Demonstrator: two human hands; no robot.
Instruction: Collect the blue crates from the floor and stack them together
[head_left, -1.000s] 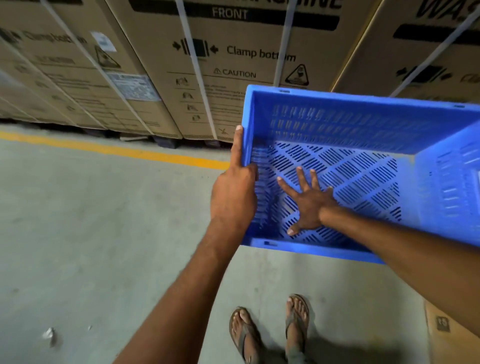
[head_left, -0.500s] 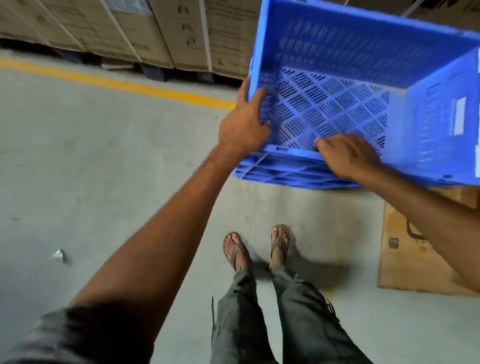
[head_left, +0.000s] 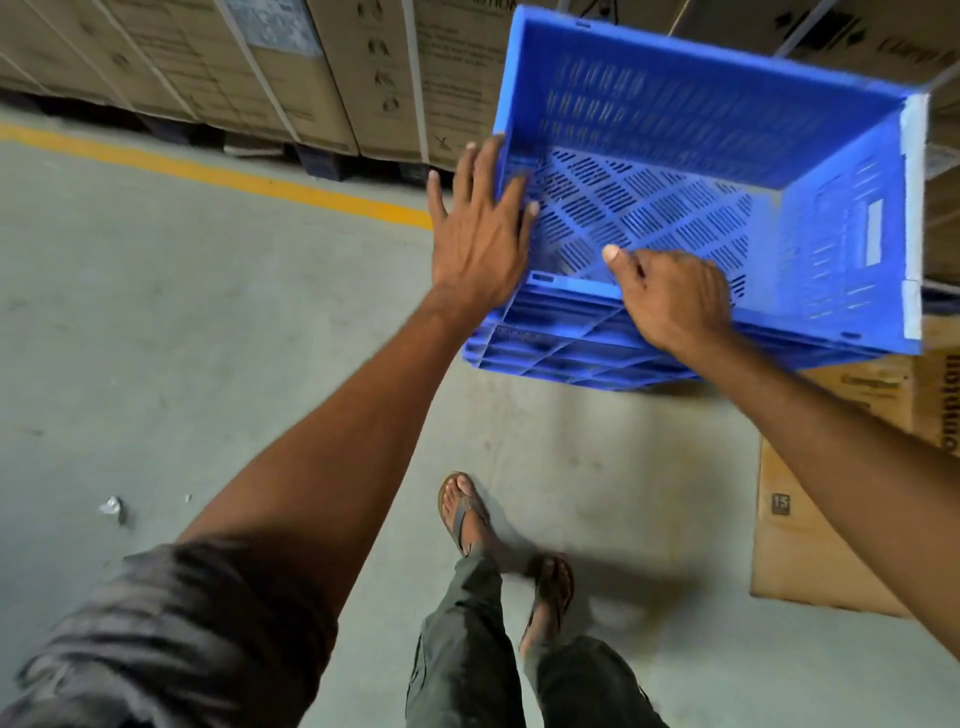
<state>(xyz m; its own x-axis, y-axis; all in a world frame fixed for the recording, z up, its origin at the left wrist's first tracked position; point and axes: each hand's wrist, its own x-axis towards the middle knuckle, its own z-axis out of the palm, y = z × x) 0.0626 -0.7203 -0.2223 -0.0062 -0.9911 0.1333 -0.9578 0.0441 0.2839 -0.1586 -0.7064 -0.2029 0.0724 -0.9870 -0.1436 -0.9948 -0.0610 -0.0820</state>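
The right hand (head_left: 675, 299) was closed over the near rim of the blue crate (head_left: 675, 171), thumb lying inside on the slotted base, fingers hidden under the rim. The left hand (head_left: 480, 228) lay flat and spread against the crate's left corner, fingers splayed and not curled round anything. The crate was held off the ground, tilted so its open side faced the camera, its ribbed underside showing just below the right hand's grip. Beneath both hands ran a grey concrete floor (head_left: 156, 338), scuffed, with a yellow line (head_left: 234, 179) crossing it to the left of the left hand. Beyond the crate stood a row of large strapped cardboard cartons (head_left: 311, 78). A flattened cardboard sheet (head_left: 810, 545) lay on the floor below and right of the grip. A small scrap of litter (head_left: 111, 505) sat far left, and sandalled feet (head_left: 465, 512) stood below the hands.
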